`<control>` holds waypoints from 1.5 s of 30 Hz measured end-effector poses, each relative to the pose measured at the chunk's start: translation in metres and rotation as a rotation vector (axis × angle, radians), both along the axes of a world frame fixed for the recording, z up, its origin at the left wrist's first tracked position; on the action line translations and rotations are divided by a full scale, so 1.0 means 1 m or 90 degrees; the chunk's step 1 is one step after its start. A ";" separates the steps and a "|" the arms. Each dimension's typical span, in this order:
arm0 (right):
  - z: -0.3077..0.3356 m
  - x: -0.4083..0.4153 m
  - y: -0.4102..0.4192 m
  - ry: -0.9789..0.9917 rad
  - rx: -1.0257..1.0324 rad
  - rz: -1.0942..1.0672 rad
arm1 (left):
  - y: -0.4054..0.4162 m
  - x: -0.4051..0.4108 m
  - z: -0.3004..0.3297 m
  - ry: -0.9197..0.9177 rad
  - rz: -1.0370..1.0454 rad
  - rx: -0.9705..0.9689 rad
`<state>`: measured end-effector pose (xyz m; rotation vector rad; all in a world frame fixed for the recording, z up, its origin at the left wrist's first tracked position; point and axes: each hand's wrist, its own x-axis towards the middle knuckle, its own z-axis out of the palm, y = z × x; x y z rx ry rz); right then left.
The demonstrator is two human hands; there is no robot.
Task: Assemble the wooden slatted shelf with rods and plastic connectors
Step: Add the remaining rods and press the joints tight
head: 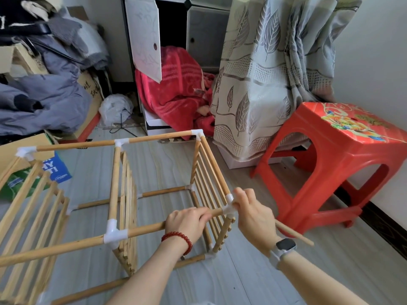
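While both hands sit at the near right corner of the frame, everything comes down to that one joint. The left hand [187, 219] is curled round the near top rod [145, 230], knuckles up, just short of the white corner connector [229, 209]. The right hand [251, 211] is on the other side of that connector, fingers bent in against it, and it seems to have a loose rod [295, 232] tucked under the palm, the free end poking out low and right toward the red stool [330, 155]. Whether the fingers pinch the connector or only press it, I cannot tell.

So the held rod runs left to right, straight into the connector, and the two hands face each other along that axis. The right hand is nearer the joint; I'd judge a squeeze along the rod is what seats it.

Outward: the shelf frame [154, 137] lies on the floor, slatted panels [211, 177] upright, other connectors already fitted.
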<state>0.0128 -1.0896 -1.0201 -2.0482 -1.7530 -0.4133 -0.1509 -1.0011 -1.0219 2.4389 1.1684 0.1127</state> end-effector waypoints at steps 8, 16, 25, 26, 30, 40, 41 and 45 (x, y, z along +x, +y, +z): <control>-0.007 -0.005 0.006 0.043 -0.022 -0.002 | 0.014 -0.001 0.003 0.000 0.002 -0.001; 0.026 -0.006 0.008 0.136 0.096 -0.077 | 0.007 -0.005 -0.002 -0.005 0.005 0.022; 0.026 -0.001 0.005 0.158 -0.080 0.019 | 0.005 -0.010 -0.007 -0.005 -0.053 0.036; 0.025 -0.003 0.002 0.171 -0.114 0.021 | 0.004 -0.011 -0.006 -0.002 -0.096 0.022; 0.024 0.000 0.001 0.235 -0.158 0.033 | 0.014 -0.028 0.008 0.063 -0.233 -0.090; 0.018 -0.005 0.024 0.352 -0.145 0.060 | 0.045 -0.075 0.035 0.184 -0.089 -0.271; 0.018 -0.004 0.028 0.376 -0.117 0.042 | 0.042 -0.062 0.036 0.159 -0.068 -0.229; 0.021 0.004 0.039 0.418 -0.032 -0.017 | 0.029 0.014 0.033 -0.010 0.066 -0.211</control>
